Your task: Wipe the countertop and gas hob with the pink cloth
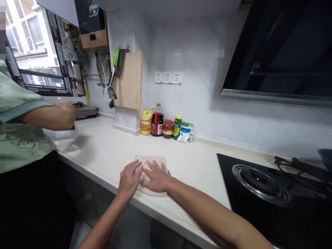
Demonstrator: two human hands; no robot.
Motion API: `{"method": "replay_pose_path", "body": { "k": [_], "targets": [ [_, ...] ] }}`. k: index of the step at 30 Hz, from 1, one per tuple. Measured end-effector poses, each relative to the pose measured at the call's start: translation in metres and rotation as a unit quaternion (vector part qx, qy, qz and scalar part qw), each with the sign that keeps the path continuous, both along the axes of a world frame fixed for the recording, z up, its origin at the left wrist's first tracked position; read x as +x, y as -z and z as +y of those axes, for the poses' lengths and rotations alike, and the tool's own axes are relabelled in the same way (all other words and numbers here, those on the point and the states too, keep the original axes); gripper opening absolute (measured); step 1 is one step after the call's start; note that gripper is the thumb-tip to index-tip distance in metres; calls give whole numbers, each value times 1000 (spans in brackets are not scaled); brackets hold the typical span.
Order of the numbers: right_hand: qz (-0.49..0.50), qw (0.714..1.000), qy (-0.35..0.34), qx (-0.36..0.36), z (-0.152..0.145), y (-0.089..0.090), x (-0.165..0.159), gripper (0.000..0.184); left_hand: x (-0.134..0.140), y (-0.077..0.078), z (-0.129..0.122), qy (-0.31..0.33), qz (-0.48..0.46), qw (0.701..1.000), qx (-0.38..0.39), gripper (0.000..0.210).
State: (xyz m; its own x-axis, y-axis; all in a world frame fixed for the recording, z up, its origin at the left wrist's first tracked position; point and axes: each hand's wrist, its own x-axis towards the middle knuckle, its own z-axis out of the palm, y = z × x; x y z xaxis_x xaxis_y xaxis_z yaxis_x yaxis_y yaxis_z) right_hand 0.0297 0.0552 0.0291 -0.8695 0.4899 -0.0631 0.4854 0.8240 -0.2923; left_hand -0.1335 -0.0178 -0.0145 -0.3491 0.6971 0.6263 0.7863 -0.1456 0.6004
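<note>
A folded pale pink cloth (153, 192) lies on the white countertop (109, 152) close to its front edge. My right hand (155, 177) rests flat on the cloth with its fingers spread. Beside it, my left hand (130, 179) is at the cloth's left side, fingers stretched out and apart from a grip. Both palms face down or inward, and part of the cloth is hidden beneath them.
Against the wall stand a yellow jug (146, 122), a dark sauce bottle (157, 124), a red-lidded jar (168, 129), a green canister (177, 127) and seasoning packets (184, 134). A black gas stove (259, 207) is at right. Another person (23, 138) stands at left.
</note>
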Motion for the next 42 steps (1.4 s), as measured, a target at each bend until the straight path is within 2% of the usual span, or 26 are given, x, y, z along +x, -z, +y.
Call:
{"method": "replay_pose_path", "body": {
  "k": [3, 5, 7, 10, 12, 13, 16, 18, 20, 23, 26, 29, 31, 35, 39, 42],
  "targets": [
    [0, 1000, 5, -12, -31, -2, 39, 83, 7, -3, -3, 42, 47, 995, -82, 47],
    [2, 1000, 25, -15, -43, -2, 67, 81, 22, -4, -7, 64, 107, 985, -121, 41],
    [7, 999, 43, -14, -52, 0, 94, 79, 46, -5, -12, 72, 171, 976, -116, 35],
    [24, 998, 64, -11, -61, 4, 130, 75, 91, -7, -20, 96, 239, 965, -54, 35],
    [39, 996, 79, -2, -67, 5, 154, 72, 122, -12, -25, 140, 254, 956, -36, 41],
    [46, 995, 85, 3, -70, 4, 166, 70, 135, -14, -28, 168, 253, 951, -54, 46],
    [59, 995, 82, 8, -80, 3, 206, 68, 169, -24, -35, 232, 259, 920, -182, 64],
    [72, 993, 92, 21, -89, 4, 240, 67, 186, -32, -41, 237, 291, 895, -243, 76],
    [96, 986, 125, 57, -99, 11, 282, 61, 198, -39, -46, 221, 332, 878, -264, 87],
    [152, 956, 202, 148, -114, 32, 361, 51, 211, -46, -50, 198, 355, 864, -295, 96],
    [194, 899, 303, 248, -129, 61, 444, 43, 222, -45, -45, 194, 347, 867, -299, 98],
    [188, 863, 361, 298, -141, 85, 499, 39, 231, -40, -32, 210, 330, 868, -307, 102],
    [185, 852, 366, 324, -146, 93, 511, 38, 235, -38, -18, 212, 314, 864, -332, 106],
    [179, 833, 370, 371, -150, 92, 498, 39, 238, -36, 24, 174, 310, 868, -346, 105],
    [161, 818, 373, 407, -151, 89, 489, 39, 236, -34, 79, 137, 312, 878, -336, 95],
    [158, 806, 358, 445, -153, 89, 490, 35, 240, -33, 126, 111, 318, 879, -338, 97]
  ]
}}
